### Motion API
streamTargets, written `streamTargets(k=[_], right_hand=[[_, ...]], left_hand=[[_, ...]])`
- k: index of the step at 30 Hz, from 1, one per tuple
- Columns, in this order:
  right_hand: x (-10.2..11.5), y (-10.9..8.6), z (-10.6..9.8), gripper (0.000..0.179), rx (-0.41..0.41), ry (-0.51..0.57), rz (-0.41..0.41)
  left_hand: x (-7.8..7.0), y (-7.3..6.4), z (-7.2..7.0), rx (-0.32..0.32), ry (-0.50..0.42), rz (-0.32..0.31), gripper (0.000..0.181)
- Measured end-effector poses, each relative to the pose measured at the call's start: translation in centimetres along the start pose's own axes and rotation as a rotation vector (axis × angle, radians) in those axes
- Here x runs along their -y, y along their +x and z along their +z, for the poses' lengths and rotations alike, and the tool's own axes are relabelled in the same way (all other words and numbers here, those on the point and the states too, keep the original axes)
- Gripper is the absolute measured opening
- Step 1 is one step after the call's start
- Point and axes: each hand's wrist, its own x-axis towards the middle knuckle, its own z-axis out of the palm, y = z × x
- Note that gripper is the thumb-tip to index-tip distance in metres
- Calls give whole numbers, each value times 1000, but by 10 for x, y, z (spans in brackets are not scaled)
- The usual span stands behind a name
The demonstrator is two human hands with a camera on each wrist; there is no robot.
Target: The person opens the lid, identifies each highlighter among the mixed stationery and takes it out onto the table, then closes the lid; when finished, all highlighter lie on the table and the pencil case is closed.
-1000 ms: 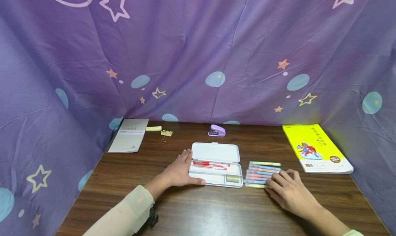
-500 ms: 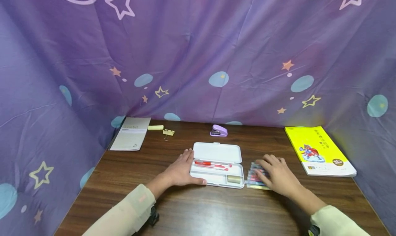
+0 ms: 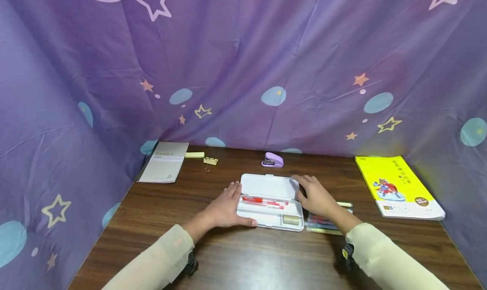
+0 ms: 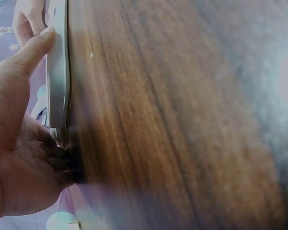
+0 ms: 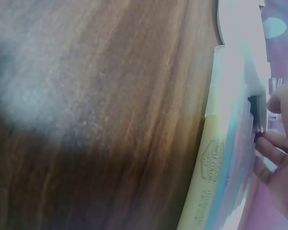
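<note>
A white pencil case (image 3: 268, 220) lies with its lid (image 3: 269, 186) folded back. Red pens (image 3: 262, 202) lie in its far compartment; a khaki eraser-like block (image 3: 291, 220) sits in the small near-right one. My left hand (image 3: 226, 209) spreads at the case's left end, fingers along that side and thumb straight against the front wall. My right hand (image 3: 316, 198) grips the lid's right edge; in the right wrist view its curled fingers (image 5: 271, 153) meet that edge. Beneath the right forearm lies a row of capped highlighters (image 3: 323, 231), partly hidden.
Behind the case stands a purple stapler (image 3: 273, 160). A notebook (image 3: 163, 162), a pale yellow stick (image 3: 195, 154) and a gold binder clip (image 3: 210, 161) lie at the back left. A yellow book (image 3: 397, 186) lies at the right. Purple cloth (image 3: 243, 70) encloses the table.
My right hand has moved from the highlighters, up and left across them, to the lid's right edge. My left hand has stayed at the case. The view has shifted slightly.
</note>
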Motion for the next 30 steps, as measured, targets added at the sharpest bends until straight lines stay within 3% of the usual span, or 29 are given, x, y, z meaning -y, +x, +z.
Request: streamTargets(k=[5,30], right_hand=[[-1,3,2,50,-33,46,34],[8,0,1,55,40,21,99]], left_hand=[[-1,1,-2,-8,-2,-2,143],[-1,0,0,-2,-24,-19,143]])
